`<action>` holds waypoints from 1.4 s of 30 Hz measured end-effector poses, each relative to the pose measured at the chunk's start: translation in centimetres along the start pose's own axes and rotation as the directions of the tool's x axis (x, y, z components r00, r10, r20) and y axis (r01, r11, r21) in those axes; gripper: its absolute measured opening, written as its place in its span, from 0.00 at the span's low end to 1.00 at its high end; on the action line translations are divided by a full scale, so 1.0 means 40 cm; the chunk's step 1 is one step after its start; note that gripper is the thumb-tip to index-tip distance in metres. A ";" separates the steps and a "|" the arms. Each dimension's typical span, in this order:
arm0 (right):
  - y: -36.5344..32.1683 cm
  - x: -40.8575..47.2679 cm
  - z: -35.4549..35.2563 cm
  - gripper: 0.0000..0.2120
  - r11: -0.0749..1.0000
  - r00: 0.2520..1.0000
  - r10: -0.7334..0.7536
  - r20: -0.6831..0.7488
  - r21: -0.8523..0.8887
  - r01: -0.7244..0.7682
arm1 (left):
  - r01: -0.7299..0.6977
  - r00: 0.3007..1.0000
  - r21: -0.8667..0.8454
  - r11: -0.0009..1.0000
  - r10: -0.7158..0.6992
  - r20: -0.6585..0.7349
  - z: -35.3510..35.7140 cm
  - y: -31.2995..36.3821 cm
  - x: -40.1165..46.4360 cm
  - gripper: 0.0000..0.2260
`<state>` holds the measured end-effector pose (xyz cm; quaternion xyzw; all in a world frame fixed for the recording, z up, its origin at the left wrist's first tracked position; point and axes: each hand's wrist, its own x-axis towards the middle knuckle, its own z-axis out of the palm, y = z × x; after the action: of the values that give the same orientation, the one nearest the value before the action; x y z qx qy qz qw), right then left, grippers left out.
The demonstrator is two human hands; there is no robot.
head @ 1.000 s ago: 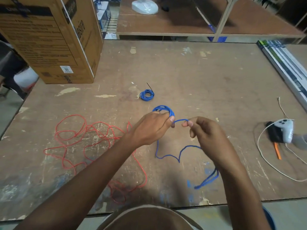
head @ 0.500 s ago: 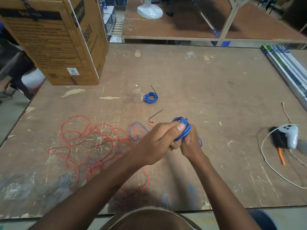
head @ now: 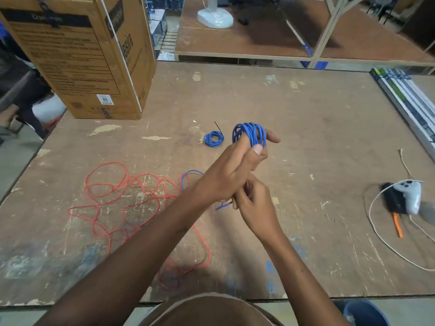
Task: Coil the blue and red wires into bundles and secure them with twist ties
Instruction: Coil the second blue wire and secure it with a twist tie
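Holding the blue coil (head: 249,135) up off the table, your left hand (head: 231,172) has its thumb and fingers closed around the stacked loops, which stand upright above the knuckles with the ring's opening facing roughly toward you. Your right hand (head: 253,203) sits just below and nearer to you than the coil, touching the left wrist, its fingers curled and pinching the blue tail (head: 222,205) that pokes out leftward under the left hand. That tail is the relation to mind: it lies below the coil, so I judge the last wraps must travel upward from your right hand to the loops.

Beyond the coil and slightly left, a finished small blue bundle (head: 213,138) lies flat with a dark twist tie (head: 217,126) sticking up from it. Left of the coil and lower, the red wire (head: 122,198) sprawls loose and uncoiled on the worn wooden table (head: 306,128). Far left of the coil stands a cardboard box (head: 89,57); far right lie a white controller (head: 409,196) and a white cord (head: 376,231). Past the table stand more benches and shelving.
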<state>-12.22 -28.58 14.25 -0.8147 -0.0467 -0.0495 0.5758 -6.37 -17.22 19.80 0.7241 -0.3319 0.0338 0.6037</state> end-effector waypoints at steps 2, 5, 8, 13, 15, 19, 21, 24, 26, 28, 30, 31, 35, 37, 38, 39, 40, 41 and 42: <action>0.004 0.017 -0.019 0.13 0.995 0.998 0.039 0.055 -0.093 -0.033 | -0.079 0.996 0.328 0.941 0.059 0.073 -0.012 -0.044 0.015 0.06; 0.020 0.033 -0.045 0.11 0.936 0.994 0.037 0.103 -0.353 0.002 | -0.085 0.991 0.638 0.766 -0.003 0.136 -0.020 -0.105 0.036 0.12; 0.031 0.036 -0.086 0.18 0.695 0.988 0.030 0.152 -0.714 0.088 | -0.026 0.980 0.811 0.585 -0.145 0.136 -0.031 -0.147 0.032 0.25; 0.022 0.041 -0.136 0.06 0.518 0.990 -0.069 0.122 -0.844 0.140 | -0.001 0.959 0.864 0.504 -0.245 0.144 -0.040 -0.166 -0.023 0.27; 0.023 0.049 -0.161 0.10 0.628 0.979 -0.093 0.183 -0.752 0.200 | 0.047 0.946 0.801 0.597 -0.284 0.156 -0.059 -0.169 -0.032 0.28; 0.003 0.081 -0.210 0.09 0.707 0.924 -0.131 0.360 -0.619 0.341 | 0.071 0.910 0.699 0.712 -0.333 0.246 -0.101 -0.157 -0.031 0.32; -0.019 0.102 -0.236 0.07 0.747 0.913 -0.107 0.394 -0.574 0.335 | 0.050 0.888 0.691 0.721 -0.349 0.300 -0.113 -0.140 -0.024 0.31; -0.052 0.119 -0.270 0.11 0.849 0.932 -0.036 0.361 -0.481 0.219 | 0.104 0.857 0.590 0.801 -0.373 0.356 -0.122 -0.126 -0.024 0.22; -0.054 0.132 -0.274 0.12 0.915 0.945 -0.038 0.325 -0.370 0.164 | 0.177 0.828 0.456 0.872 -0.383 0.410 -0.117 -0.105 -0.036 0.21; -0.045 0.149 -0.267 0.11 0.984 0.956 -0.032 0.291 -0.160 0.082 | 0.237 0.825 0.334 0.912 -0.370 0.427 -0.102 -0.085 -0.047 0.22; -0.036 0.164 -0.258 0.11 0.996 0.962 0.009 0.273 0.084 -0.033 | 0.277 0.848 0.236 0.931 -0.353 0.395 -0.093 -0.069 -0.057 0.24; -0.024 0.170 -0.253 0.11 0.981 0.958 0.047 0.282 0.166 -0.098 | 0.273 0.863 0.209 0.939 -0.335 0.379 -0.092 -0.061 -0.060 0.24; 0.033 0.173 -0.200 0.13 0.845 0.871 0.218 0.440 0.361 -0.394 | 0.261 0.930 0.109 0.959 -0.280 0.238 -0.093 -0.064 -0.068 0.22; 0.057 0.165 -0.161 0.13 0.705 0.810 0.230 0.540 0.481 -0.521 | 0.260 0.956 0.004 0.966 -0.258 0.139 -0.097 -0.078 -0.069 0.21; 0.071 0.160 -0.145 0.11 0.616 0.779 0.208 0.591 0.540 -0.574 | 0.257 0.963 -0.026 0.966 -0.253 0.096 -0.099 -0.084 -0.068 0.21; 0.082 0.152 -0.130 0.10 0.512 0.752 0.168 0.637 0.596 -0.619 | 0.255 0.966 -0.040 0.966 -0.253 0.060 -0.101 -0.089 -0.067 0.20; 0.088 0.141 -0.117 0.13 0.399 0.732 0.121 0.671 0.642 -0.655 | 0.251 0.968 -0.047 0.967 -0.250 0.032 -0.103 -0.092 -0.066 0.20; 0.089 0.130 -0.106 0.19 0.293 0.712 0.081 0.698 0.666 -0.686 | 0.247 0.969 -0.060 0.967 -0.247 0.006 -0.104 -0.092 -0.065 0.20; 0.086 0.118 -0.096 0.24 0.216 0.699 0.054 0.714 0.675 -0.706 | 0.248 0.968 -0.082 0.965 -0.251 -0.026 -0.104 -0.096 -0.064 0.19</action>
<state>-7.21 -33.27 12.93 -0.2899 -0.0139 0.3750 0.8804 -4.88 -12.16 16.52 0.7352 -0.2284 -0.0425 0.6368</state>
